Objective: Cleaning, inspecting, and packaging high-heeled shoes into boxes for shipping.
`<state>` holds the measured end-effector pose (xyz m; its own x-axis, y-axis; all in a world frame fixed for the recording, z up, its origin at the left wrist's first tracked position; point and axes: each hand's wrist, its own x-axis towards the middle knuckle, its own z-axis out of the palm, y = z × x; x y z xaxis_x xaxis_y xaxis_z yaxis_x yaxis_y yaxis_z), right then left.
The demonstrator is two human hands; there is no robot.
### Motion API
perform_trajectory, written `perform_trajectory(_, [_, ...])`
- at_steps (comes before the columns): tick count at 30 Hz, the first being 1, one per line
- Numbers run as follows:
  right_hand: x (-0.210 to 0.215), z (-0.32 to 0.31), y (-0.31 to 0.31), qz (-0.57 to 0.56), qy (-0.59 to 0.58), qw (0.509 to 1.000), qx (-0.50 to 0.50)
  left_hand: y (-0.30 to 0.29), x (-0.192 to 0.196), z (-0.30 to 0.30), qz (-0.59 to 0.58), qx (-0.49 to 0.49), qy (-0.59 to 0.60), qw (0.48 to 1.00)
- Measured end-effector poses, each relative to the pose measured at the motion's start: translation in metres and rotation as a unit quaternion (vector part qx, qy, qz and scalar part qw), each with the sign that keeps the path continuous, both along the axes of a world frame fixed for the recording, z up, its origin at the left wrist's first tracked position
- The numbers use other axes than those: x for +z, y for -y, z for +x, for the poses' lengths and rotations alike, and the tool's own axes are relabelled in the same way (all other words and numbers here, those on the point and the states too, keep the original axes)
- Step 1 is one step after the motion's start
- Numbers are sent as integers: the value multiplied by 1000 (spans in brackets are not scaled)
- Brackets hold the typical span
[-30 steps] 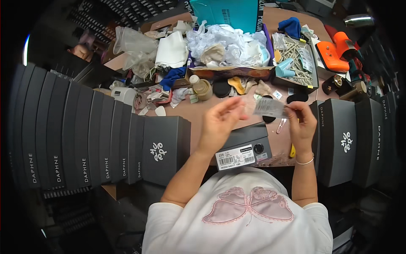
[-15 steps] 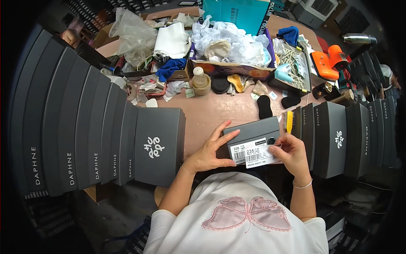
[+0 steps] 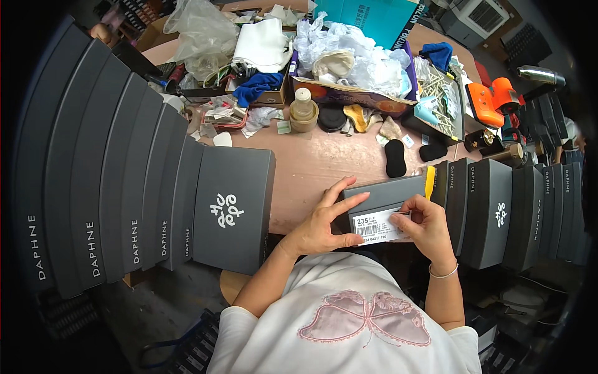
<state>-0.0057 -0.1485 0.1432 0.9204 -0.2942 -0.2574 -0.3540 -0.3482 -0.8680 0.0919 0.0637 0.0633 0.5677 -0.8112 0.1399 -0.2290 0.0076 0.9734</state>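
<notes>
Right grip (image 3: 427, 227) pinched a white label (image 3: 374, 230) over the gray box (image 3: 389, 191), just below center frame; left grip (image 3: 310, 230) was spread wide on that box. Dark boxes (image 3: 233, 181) (tons) hemmed both sides, clutter (image 3: 355, 95) up top.

Right hand (image 3: 430, 232) pinches white label (image 3: 372, 229) over near end of grey box (image 3: 398, 189); left hand (image 3: 313, 229), spread, touches box's left side.

The left of two wide fisheye cameras on the person's head looks steeply down and forward, close over the white short-sleeved shirt with a pink butterfly (image 3: 349, 311); the bare hands (image 3: 319, 227) sit below centre, the flat pinkish-brown desk (image 3: 305, 156) stretching away above.
</notes>
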Motion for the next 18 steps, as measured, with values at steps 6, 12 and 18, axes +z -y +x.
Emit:
perform_trajectory(6, [0,1,-2,-16,-8,1000,0,2,1,-3,1,16,-12,1000])
perform_trajectory(12, [-4,1,-1,-29,-7,1000,5,4,2,-5,4,29,-19,999])
perform_trajectory(18, [-2,0,-2,-62,-7,998,11,5,5,-6,11,34,-22,999])
